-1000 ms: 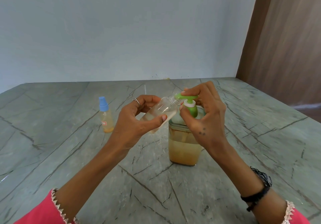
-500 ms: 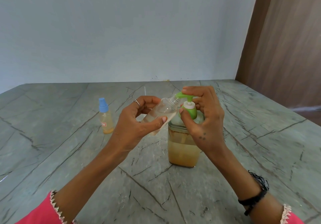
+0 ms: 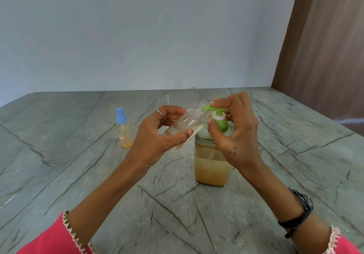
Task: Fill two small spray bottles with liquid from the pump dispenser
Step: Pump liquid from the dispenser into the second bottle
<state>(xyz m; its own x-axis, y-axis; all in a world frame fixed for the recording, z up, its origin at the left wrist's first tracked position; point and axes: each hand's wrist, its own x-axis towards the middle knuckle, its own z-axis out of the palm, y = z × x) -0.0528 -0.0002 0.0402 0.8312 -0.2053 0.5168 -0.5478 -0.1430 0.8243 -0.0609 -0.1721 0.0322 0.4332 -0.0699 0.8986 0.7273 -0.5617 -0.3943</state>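
A person's left hand (image 3: 157, 135) grips a small clear uncapped spray bottle (image 3: 185, 127), tilted, its mouth at the green nozzle of the pump dispenser (image 3: 213, 155). The right hand (image 3: 234, 129) curls around the pump head. The bottle looks light, thin and squeezable, best held mid-body; it holds a little pale liquid. The dispenser's jar is about half full of amber liquid. A capped, filled bottle (image 3: 123, 129) stands on the tabletop (image 3: 59, 155).

You look down on a grey-green stone counter (image 3: 59, 174) crossed by dark veins. A pale blue-grey wall (image 3: 137, 32) rises behind it, and a brown wood-grain panel (image 3: 325, 56) stands at your right. A thin white stick-like thing (image 3: 168, 100), too small to identify, lies far back on the counter.
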